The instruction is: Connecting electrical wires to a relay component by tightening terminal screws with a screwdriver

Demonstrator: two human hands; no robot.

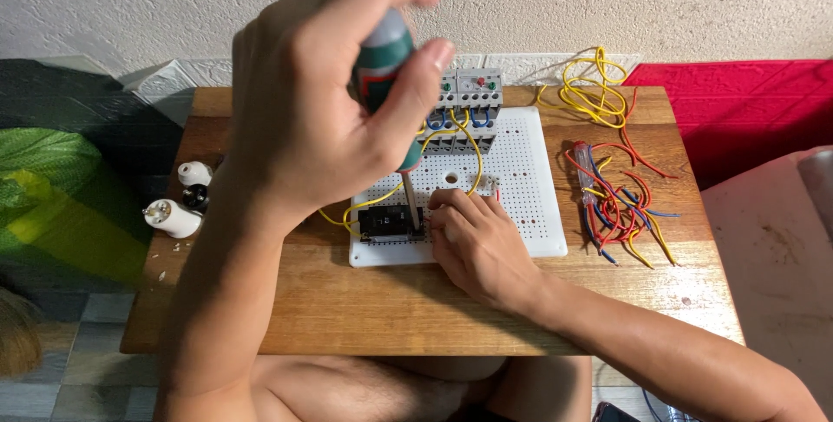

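Surface: wooden table, white perforated board.
Left hand: grips green screwdriver.
Right hand: fingers curled, steadying black component.
Advice: keep shaft vertical.

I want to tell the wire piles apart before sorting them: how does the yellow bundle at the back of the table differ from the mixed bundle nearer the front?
The yellow wire bundle is one colour; the mixed wire bundle has red, blue and yellow strands. The yellow bundle lies by the wall at the wooden table's back edge, while the mixed bundle sits nearer, beside the white perforated board. Both are loose tangles lying untouched, right of the board.
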